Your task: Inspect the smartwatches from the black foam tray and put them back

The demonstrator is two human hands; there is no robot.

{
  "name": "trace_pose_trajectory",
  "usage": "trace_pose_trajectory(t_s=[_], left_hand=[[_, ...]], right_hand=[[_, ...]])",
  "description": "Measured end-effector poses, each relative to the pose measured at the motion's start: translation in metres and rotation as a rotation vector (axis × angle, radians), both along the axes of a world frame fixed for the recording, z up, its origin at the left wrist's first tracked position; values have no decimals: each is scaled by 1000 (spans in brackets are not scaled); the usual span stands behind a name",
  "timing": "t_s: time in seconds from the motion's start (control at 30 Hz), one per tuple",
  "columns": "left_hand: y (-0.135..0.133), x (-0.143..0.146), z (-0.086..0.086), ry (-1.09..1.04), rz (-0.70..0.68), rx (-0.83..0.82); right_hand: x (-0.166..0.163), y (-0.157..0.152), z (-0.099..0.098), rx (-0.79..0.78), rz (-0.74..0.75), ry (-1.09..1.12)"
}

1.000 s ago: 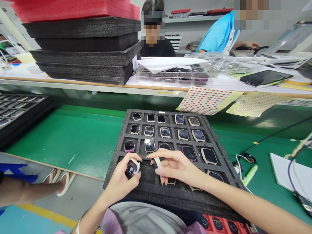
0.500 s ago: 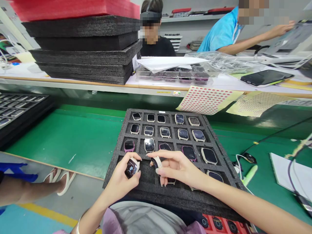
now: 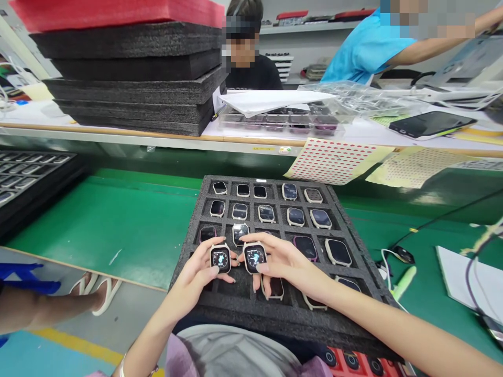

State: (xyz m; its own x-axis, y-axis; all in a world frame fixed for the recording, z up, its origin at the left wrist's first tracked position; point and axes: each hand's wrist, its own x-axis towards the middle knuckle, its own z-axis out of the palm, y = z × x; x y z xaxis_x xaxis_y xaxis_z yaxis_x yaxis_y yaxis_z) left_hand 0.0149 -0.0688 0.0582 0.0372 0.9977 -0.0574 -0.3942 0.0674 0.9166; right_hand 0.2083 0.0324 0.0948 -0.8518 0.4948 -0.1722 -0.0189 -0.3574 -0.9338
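Note:
A black foam tray [image 3: 353, 246] with square pockets lies in front of me, holding several strapless smartwatch bodies, white and pink. My left hand [image 3: 196, 280] is closed on a white watch body [image 3: 220, 258] whose screen is lit and faces me. My right hand [image 3: 288, 264] pinches a second white watch body [image 3: 255, 257], also lit and face up, right beside the first. Both watches hover over the tray's near rows. Some near pockets are hidden under my hands.
A stack of black foam trays [image 3: 133, 84] topped with red foam stands on the far shelf. Two other people work behind it. Sticker sheets [image 3: 334, 159], a tablet [image 3: 428, 124], clear plastic trays [image 3: 283, 120], cables and a green pen [image 3: 403, 280] lie around. Another tray [image 3: 31, 175] sits at left.
Both hands have turned their watches so the lit screens face up and brought them side by side. The person in blue has raised an arm toward the right.

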Motion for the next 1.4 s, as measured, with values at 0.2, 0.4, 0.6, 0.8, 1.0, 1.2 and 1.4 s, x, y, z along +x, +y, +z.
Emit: trace_pose_trajectory(t_s=[0.2, 0.4, 0.6, 0.8, 1.0, 1.2, 1.4], left_hand=[[-3, 2, 4, -1, -8, -31], [-1, 1, -2, 17, -17, -19], [-2, 0, -12, 17, -14, 18], [-3, -1, -1, 11, 72, 32], [-12, -13, 14, 17, 102, 30], [-18, -16, 16, 55, 66, 36], [-16, -14, 16, 60, 96, 45]], right_hand=[[1, 0, -4, -34, -1, -16], [0, -1, -2, -5, -13, -45], [0, -2, -6, 67, -28, -66], [1, -7, -3, 163, 58, -48], [-3, -8, -2, 620, 107, -204], [-15, -16, 0, 1277, 205, -341], [9, -13, 8, 1385, 170, -438]])
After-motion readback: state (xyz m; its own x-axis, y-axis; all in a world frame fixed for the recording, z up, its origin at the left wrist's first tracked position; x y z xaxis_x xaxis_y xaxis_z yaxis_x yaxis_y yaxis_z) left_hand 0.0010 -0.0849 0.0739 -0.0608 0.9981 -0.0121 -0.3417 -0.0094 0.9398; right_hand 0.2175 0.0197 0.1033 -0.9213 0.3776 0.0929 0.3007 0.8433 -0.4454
